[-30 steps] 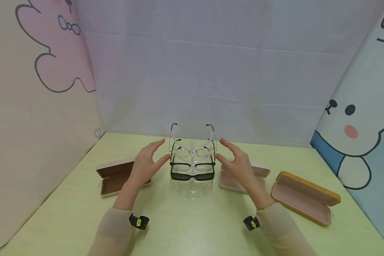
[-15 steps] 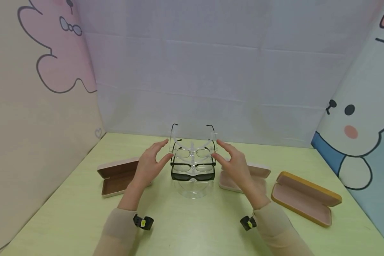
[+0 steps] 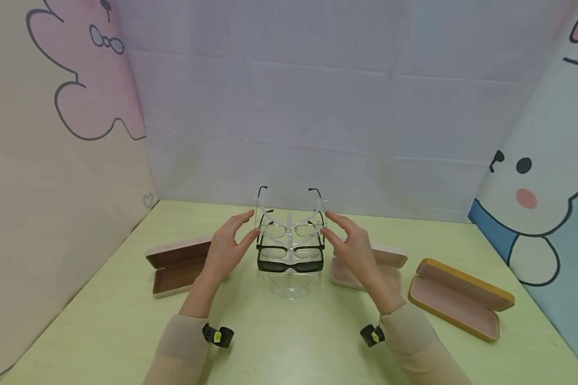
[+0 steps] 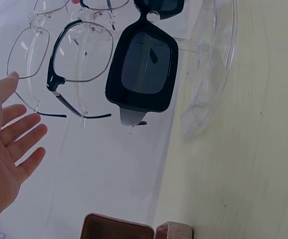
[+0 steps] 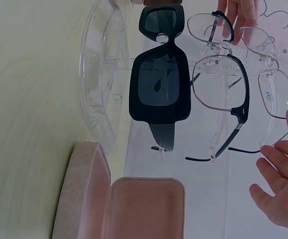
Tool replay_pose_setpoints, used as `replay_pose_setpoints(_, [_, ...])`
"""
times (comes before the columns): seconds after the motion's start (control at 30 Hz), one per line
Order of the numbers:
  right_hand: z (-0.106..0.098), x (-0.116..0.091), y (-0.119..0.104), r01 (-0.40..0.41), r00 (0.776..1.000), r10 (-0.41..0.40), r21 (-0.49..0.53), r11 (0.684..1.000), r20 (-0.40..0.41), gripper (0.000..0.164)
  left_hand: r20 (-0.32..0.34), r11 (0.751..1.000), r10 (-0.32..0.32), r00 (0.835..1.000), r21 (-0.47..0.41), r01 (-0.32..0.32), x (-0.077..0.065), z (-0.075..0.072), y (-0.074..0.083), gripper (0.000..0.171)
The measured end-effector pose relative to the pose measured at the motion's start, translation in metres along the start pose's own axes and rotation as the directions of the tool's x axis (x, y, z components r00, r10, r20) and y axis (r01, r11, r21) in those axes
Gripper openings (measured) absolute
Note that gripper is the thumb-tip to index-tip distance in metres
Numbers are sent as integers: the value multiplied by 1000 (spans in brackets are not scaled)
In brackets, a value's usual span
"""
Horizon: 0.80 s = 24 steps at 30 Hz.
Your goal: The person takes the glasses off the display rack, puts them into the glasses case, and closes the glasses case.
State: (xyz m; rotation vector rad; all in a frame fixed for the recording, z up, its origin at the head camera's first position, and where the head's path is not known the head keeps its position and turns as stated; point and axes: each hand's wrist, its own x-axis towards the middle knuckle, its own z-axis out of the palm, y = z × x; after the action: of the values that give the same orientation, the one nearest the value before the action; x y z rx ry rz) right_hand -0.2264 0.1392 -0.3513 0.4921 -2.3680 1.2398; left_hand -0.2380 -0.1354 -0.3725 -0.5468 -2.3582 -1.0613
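Note:
A clear display stand (image 3: 291, 292) holds three pairs of eyewear, one above another. On top are thin wire-rimmed eyeglasses (image 3: 274, 231); below them sit black browline eyeglasses (image 3: 272, 247), then dark sunglasses (image 3: 308, 266). My left hand (image 3: 223, 250) pinches the left side of the wire-rimmed pair, its thumb at the lens rim and other fingers spread in the left wrist view. On the opposite side, my right hand (image 3: 357, 250) pinches the same pair, thumb at the rim and index finger by the temple arm in the right wrist view. The wire-rimmed pair is still on the stand.
An open brown-lined glasses case (image 3: 173, 278) lies behind the left forearm. A pale pink open case (image 3: 343, 275) is partly hidden by the right hand, and a yellow open case (image 3: 455, 307) lies farther right. A white cloth backdrop (image 3: 289, 117) rises behind the table.
Both hands have come inward to the sides of the wire-rimmed eyeglasses. The right temple tip of that pair has shifted slightly inward. The cases stay put.

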Motion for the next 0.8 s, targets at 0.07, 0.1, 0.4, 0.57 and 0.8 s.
replay_pose_setpoints(0.07, [1, 0, 1, -3, 1000, 3, 6, 1000, -6, 46, -7, 1000, 4, 1000, -15, -4, 0, 1, 0, 47])
replay_pose_setpoints(0.1, [1, 0, 1, -3, 1000, 3, 14, 1000, -10, 46, -13, 1000, 5, 1000, -22, -5, 0, 1, 1, 47])
replay_pose_setpoints(0.4, [3, 1, 2, 42, 998, -42, 20, 999, -36, 37, -91, 994, 99, 991, -47, -103, 1, 4, 1, 39])
replay_pose_setpoints(0.57, [4, 2, 1, 63, 996, -61, 26, 998, -59, 36, -123, 989, 133, 983, -50, -140, 2, 4, 3, 31])
replay_pose_setpoints(0.8, [3, 3, -2, 78, 993, -75, 29, 996, -91, 35, -141, 986, 150, 979, -55, -159, 3, 3, 8, 25])
